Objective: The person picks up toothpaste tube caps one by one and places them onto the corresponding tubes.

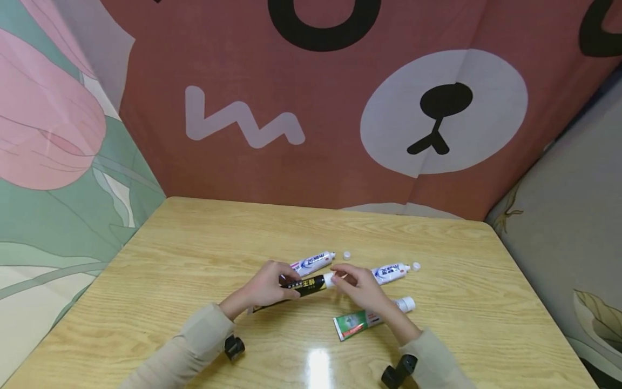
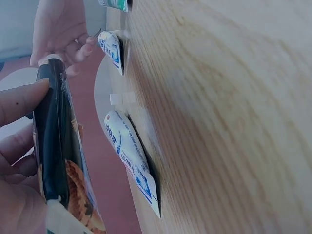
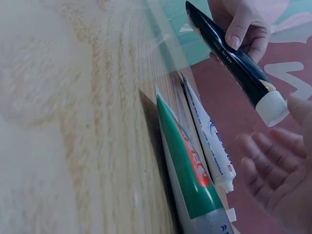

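My left hand [image 1: 270,282] grips a black toothpaste tube [image 3: 239,61] with a white cap [image 3: 271,108], thumb on one side and fingers on the other. In the head view the tube is held above the table, its capped end toward the right. My right hand [image 1: 358,285] is at the cap; in the right wrist view its thumb is right at the cap's edge and its fingers [image 3: 265,158] are spread loosely below. Behind the black tube lies a white toothpaste tube [image 1: 315,262], uncapped, with a loose white cap [image 1: 346,255] near its nozzle.
A second white tube [image 1: 390,273] lies beyond the right hand, another small white cap [image 1: 416,266] by its nozzle. A green and white toothpaste tube [image 1: 351,324], capped, lies under the right forearm. The wooden table [image 1: 194,232] ends at a printed cloth [image 1: 316,173] behind.
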Motion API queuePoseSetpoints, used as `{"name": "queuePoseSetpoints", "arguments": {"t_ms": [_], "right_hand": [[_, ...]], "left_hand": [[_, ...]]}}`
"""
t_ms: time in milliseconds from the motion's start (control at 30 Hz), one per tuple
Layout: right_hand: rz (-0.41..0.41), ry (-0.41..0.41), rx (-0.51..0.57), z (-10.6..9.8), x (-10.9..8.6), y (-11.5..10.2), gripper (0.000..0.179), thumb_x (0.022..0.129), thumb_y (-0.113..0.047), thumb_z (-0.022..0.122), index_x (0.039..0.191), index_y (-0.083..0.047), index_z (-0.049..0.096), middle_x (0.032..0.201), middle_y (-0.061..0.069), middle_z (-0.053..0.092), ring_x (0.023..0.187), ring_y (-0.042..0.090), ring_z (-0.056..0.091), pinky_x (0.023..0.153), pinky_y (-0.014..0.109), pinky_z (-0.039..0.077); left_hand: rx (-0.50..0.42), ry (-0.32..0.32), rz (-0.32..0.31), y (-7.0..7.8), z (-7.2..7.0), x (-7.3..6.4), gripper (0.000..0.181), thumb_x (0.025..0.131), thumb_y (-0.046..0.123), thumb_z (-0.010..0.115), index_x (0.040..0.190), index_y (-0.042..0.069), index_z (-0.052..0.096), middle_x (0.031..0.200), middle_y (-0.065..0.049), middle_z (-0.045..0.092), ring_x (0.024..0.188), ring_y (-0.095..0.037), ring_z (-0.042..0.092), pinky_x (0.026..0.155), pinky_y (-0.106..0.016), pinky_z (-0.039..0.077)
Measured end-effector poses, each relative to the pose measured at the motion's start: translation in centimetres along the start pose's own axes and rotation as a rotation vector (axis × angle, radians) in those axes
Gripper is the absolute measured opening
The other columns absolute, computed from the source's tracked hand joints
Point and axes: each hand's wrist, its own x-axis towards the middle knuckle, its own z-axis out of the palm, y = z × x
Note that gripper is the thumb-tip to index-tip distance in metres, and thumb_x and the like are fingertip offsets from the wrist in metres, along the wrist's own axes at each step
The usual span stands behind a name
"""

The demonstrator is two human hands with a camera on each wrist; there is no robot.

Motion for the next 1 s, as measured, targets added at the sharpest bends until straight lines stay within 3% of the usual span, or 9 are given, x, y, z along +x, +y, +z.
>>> {"name": "queuePoseSetpoints", "arguments": {"t_ms": [133, 267, 433, 667, 833, 1000], "right_hand": [[-0.047, 0.007, 0.071, -0.1, -0.3, 0.1, 0.035, 0.083, -0.006, 0.065, 0.114, 0.006, 0.054, 0.1, 0.016, 0.061, 0.077, 0.029, 0.062, 0.06, 0.026, 0.049], [-0.058, 0.012, 0.084, -0.1, -0.2, 0.1, 0.033, 0.08, -0.002, 0.066, 0.11, 0.006, 0.056, 0.095, 0.017, 0.063, 0.074, 0.029, 0.061, 0.058, 0.025, 0.048], [-0.047, 0.019, 0.05, -0.1, -0.2, 0.0, 0.026, 0.083, -0.009, 0.065, 0.103, 0.006, 0.06, 0.085, 0.013, 0.065, 0.069, 0.019, 0.06, 0.061, 0.025, 0.049], [-0.002, -0.02, 0.019, -0.2, -0.3, 0.1, 0.022, 0.088, -0.011, 0.06, 0.102, 0.006, 0.061, 0.076, 0.017, 0.063, 0.062, 0.022, 0.058, 0.055, 0.025, 0.049], [-0.034, -0.047, 0.032, -0.7, -0.6, -1.4, 0.03, 0.084, -0.001, 0.062, 0.111, 0.01, 0.055, 0.088, 0.016, 0.061, 0.071, 0.017, 0.059, 0.06, 0.025, 0.049], [-0.007, -0.068, 0.022, -1.0, -0.8, -3.3, 0.029, 0.081, 0.002, 0.063, 0.109, 0.01, 0.057, 0.087, 0.015, 0.061, 0.074, 0.018, 0.058, 0.065, 0.024, 0.049]], "left_hand": [[0.003, 0.007, 0.015, 0.0, 0.0, 0.1, 0.02, 0.07, 0.006, 0.076, 0.088, 0.001, 0.069, 0.082, -0.004, 0.065, 0.073, -0.014, 0.058, 0.063, -0.027, 0.05], [0.003, 0.007, 0.025, 0.0, 0.0, 0.0, 0.02, 0.07, 0.006, 0.076, 0.088, 0.002, 0.069, 0.082, -0.003, 0.066, 0.072, -0.015, 0.059, 0.064, -0.027, 0.051], [0.013, 0.007, 0.031, -0.1, 0.1, -0.1, 0.02, 0.069, 0.006, 0.077, 0.088, 0.002, 0.069, 0.083, -0.003, 0.066, 0.072, -0.012, 0.059, 0.064, -0.023, 0.05], [0.001, 0.008, 0.047, -0.4, 0.4, 0.0, 0.02, 0.069, 0.006, 0.077, 0.087, 0.002, 0.069, 0.081, -0.003, 0.066, 0.07, -0.009, 0.058, 0.062, -0.022, 0.049], [-0.002, 0.005, 0.048, -0.3, 0.2, -0.1, 0.021, 0.069, 0.006, 0.077, 0.088, 0.001, 0.069, 0.082, -0.005, 0.066, 0.072, -0.014, 0.06, 0.063, -0.023, 0.05], [0.006, -0.002, 0.05, -0.2, 0.1, -0.2, 0.02, 0.07, 0.006, 0.076, 0.088, 0.001, 0.069, 0.083, -0.004, 0.066, 0.073, -0.014, 0.06, 0.064, -0.023, 0.05]]}}
